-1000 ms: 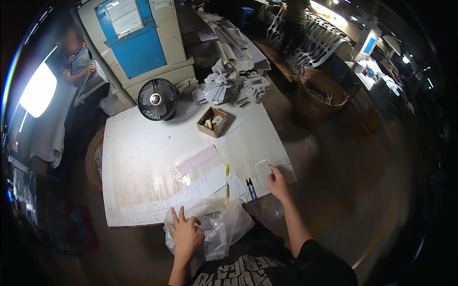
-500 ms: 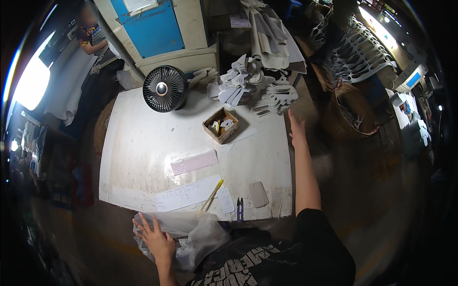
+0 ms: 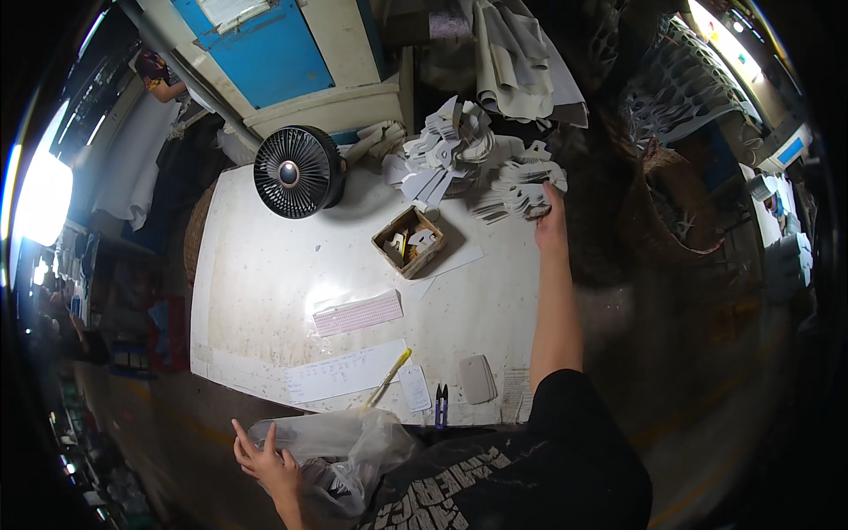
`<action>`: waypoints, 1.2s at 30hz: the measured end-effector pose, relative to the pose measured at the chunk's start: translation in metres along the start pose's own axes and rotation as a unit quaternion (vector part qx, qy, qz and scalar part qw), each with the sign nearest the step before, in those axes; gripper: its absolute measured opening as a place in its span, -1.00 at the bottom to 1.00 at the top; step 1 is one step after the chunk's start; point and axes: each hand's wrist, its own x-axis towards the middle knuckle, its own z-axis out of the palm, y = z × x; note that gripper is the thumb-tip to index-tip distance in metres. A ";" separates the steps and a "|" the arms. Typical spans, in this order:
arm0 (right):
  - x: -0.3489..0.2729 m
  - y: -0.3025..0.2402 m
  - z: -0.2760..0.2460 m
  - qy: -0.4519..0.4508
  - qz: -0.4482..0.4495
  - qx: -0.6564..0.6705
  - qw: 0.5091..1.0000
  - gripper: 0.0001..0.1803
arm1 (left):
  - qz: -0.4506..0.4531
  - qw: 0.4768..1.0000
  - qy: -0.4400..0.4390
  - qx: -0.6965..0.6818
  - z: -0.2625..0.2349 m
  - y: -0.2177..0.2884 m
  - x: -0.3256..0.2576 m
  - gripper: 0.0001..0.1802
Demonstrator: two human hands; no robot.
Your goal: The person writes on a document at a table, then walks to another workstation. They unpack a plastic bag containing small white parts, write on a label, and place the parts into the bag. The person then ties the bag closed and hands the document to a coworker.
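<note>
At the table's far right corner, my right hand (image 3: 553, 223) closes on the edge of a stack of flat white cut-out pieces (image 3: 523, 196). My left hand (image 3: 269, 465) lies low by the near edge, its fingers spread. It rests against a clear plastic bag (image 3: 362, 450) in my lap, with some pale pieces showing inside. Left of the stack is a larger heap of similar cut-outs (image 3: 442, 150). A small open box (image 3: 433, 253) with little pieces in it stands in front of that heap.
A black round fan (image 3: 300, 172) stands at the table's far left. Nearer lie a pink printed strip (image 3: 358, 314), a written paper sheet (image 3: 340, 371), a yellow pen (image 3: 389, 375), thread snips (image 3: 441, 406) and grey cards (image 3: 478, 380). A basket (image 3: 676, 208) stands right of the table.
My right hand, which was reaching beside the stack, is now on its edge. My left hand has shifted slightly left and down beside the bag. The whole view has tilted a little.
</note>
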 end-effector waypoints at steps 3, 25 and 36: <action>-0.003 0.025 -0.021 0.032 -0.063 0.088 0.994 -0.43 | -0.065 0.997 -0.018 0.046 -0.011 0.002 0.007 -0.28; -0.316 0.005 -0.064 -0.269 0.386 0.378 0.798 -0.05 | 0.108 0.855 0.038 -0.507 -0.032 -0.024 0.014 -0.72; -0.548 0.098 0.098 -0.418 0.559 0.231 0.678 -0.06 | 0.237 0.829 -0.152 -0.483 -0.051 -0.050 0.040 -0.52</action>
